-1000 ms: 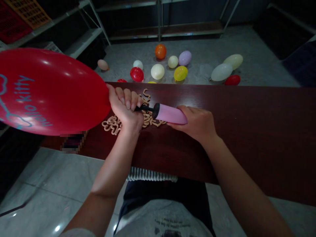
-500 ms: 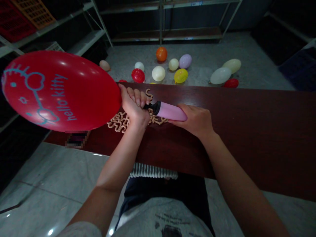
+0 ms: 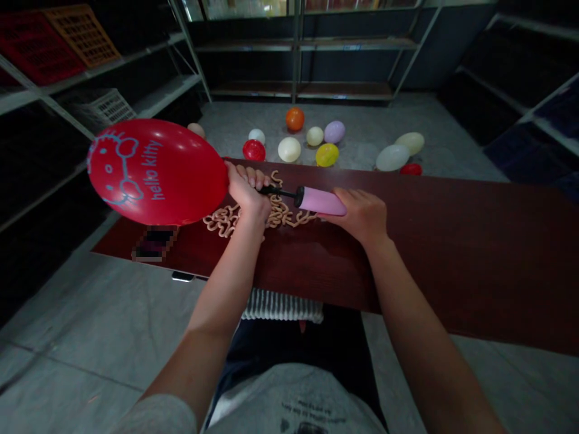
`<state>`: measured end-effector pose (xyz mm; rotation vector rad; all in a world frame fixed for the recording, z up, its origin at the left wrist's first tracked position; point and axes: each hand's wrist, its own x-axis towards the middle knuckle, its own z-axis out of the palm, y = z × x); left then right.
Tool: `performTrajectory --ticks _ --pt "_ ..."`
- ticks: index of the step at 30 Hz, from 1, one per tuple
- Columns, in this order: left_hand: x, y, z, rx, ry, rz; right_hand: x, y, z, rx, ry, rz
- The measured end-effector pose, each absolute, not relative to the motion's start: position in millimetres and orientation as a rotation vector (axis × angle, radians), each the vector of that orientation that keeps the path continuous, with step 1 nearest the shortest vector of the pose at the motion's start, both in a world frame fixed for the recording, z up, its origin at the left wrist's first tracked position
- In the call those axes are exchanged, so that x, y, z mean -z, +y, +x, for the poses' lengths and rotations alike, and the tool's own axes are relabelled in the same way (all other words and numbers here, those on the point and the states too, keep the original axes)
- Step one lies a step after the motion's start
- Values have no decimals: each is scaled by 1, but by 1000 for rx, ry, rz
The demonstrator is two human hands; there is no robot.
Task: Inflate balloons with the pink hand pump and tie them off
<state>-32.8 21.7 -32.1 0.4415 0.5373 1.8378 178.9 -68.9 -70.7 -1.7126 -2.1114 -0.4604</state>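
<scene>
A red balloon (image 3: 181, 175) with blue "hello kitty" lettering and a cat face points out to the left. Its neck end disappears into my left hand (image 3: 248, 190), whose fingers are closed around it and the black end of a hand pump. My right hand (image 3: 359, 212) is wrapped around the pump's pink barrel (image 3: 320, 201). Between the hands a thin black rod (image 3: 286, 192) shows. Below my left hand, a heap of tan, curled, uninflated long balloons (image 3: 280, 216) lies on the dark red-brown table (image 3: 443, 241).
Several inflated balloons lie on the floor beyond the table, among them an orange one (image 3: 295, 119) and a yellow one (image 3: 327, 155). A blurred-out flat object (image 3: 156, 243) rests at the table's left. Metal shelves (image 3: 294, 90) stand behind; crates (image 3: 84, 36) fill the left shelving.
The pump's barrel and my left hand are farther apart, with more black rod showing. The balloon looks smaller and sits farther right in view. The camera has tilted up.
</scene>
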Motion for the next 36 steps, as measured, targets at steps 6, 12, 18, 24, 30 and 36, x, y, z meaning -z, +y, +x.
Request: performTrajectory --ticks 6,12,18,24,30,36 --pt "27 22 -43 -1870 544 380 72 -69 191 625 -2072 -1756" --pt "18 18 -55 -1898 566 402 71 -68 200 685 -2027 -1771" --pt "15 15 -55 -1935 615 448 72 -69 192 541 -2049 -1786" --pt "11 9 -47 -1902 668 479 71 -70 175 380 -2090 -1738" --pt "10 -3 -26 -1790 746 527 71 -69 155 212 -2089 -1729" --pt "12 -9 -13 -1771 697 586 73 -68 153 186 -2092 -1727"
